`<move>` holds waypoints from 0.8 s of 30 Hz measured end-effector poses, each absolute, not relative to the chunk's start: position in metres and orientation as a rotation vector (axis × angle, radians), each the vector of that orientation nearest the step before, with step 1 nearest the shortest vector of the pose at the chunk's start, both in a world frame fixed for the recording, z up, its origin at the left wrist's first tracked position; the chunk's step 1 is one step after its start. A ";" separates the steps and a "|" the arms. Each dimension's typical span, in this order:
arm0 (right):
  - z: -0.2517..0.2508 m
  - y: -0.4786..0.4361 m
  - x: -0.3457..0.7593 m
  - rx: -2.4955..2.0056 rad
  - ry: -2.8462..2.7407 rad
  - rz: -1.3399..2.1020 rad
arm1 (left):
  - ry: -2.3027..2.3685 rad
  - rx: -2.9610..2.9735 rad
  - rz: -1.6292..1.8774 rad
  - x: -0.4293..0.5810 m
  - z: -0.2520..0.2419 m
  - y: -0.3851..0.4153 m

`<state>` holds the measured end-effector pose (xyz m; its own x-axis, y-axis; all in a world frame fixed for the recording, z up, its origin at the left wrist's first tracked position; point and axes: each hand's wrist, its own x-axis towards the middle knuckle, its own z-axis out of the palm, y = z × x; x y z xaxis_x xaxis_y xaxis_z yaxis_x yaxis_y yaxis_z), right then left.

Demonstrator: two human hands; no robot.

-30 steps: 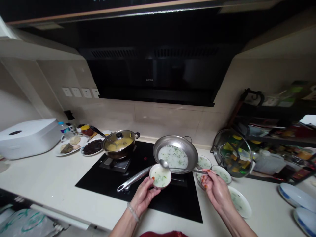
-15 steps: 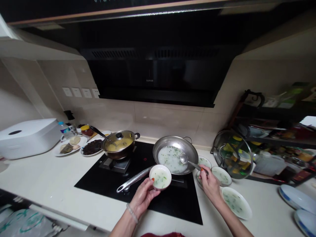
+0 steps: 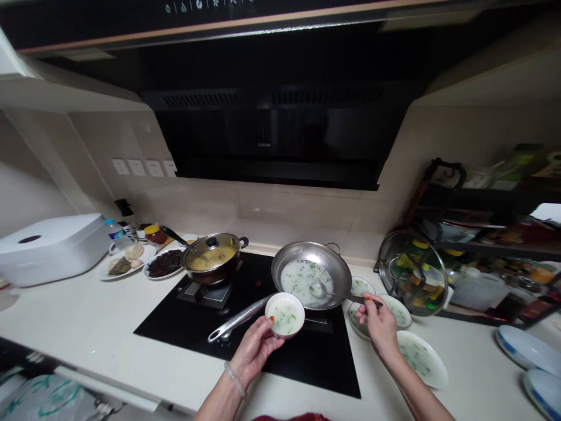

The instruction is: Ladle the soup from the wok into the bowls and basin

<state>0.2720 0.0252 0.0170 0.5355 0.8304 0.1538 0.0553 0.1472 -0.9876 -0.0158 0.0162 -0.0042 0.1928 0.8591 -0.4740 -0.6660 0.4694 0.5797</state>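
My left hand (image 3: 258,346): closed on the small bowl (image 3: 295,331), thumb at the rim, other fingers round the side and below. Bowl is roughly level, off the cooktop (image 3: 175,330), at the near edge of the pan (image 3: 326,258). Can't tell if bowl and pan touch; they overlap from where I look. Pale soup with green bits in the bowl, well up toward the rim. Bracelet (image 3: 235,379) on that wrist.

My right hand (image 3: 382,328): gripping the ladle (image 3: 318,289) by the far end of its handle, which crosses the pan's right rim. Ladle head is down in the pan, in the same pale soup (image 3: 300,278), toward the right of the pool. Can't tell how full it is.

Pan sits on the right side of the cooktop; its long handle (image 3: 239,318) points left and toward me. Lidded pot (image 3: 210,257) on the left side, yellowish contents under the glass.

Right of the pan, on the counter (image 3: 464,374): several filled bowls close together, one partly behind my right hand; the large bowl (image 3: 442,375) is nearest me, beside my right forearm. Behind them a glass lid (image 3: 412,272) stands on edge against the rack (image 3: 464,242).

Left of the pot: plate of dark food (image 3: 164,263), and past it the white box (image 3: 56,248).
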 end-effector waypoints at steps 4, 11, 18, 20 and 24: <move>0.021 0.022 0.270 -1.276 -0.852 0.681 | 0.852 0.282 1.084 -0.016 -0.005 0.016; 0.021 0.021 0.270 -1.221 -0.807 0.722 | 0.856 0.303 1.065 -0.014 -0.002 0.015; 0.023 0.020 0.267 -1.186 -0.766 0.751 | 0.860 0.325 1.078 -0.015 -0.006 0.013; 0.025 0.019 0.266 -1.188 -0.758 0.755 | 0.860 0.323 1.081 -0.015 -0.006 0.013; 0.027 0.019 0.265 -1.190 -0.758 0.760 | 0.860 0.304 1.093 -0.014 -0.006 0.013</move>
<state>0.2647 0.0191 0.0268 0.5373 0.8363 0.1092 -0.1120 0.1991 -0.9736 -0.0142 0.0134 -0.0058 0.1854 0.8695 -0.4577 -0.6493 0.4581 0.6071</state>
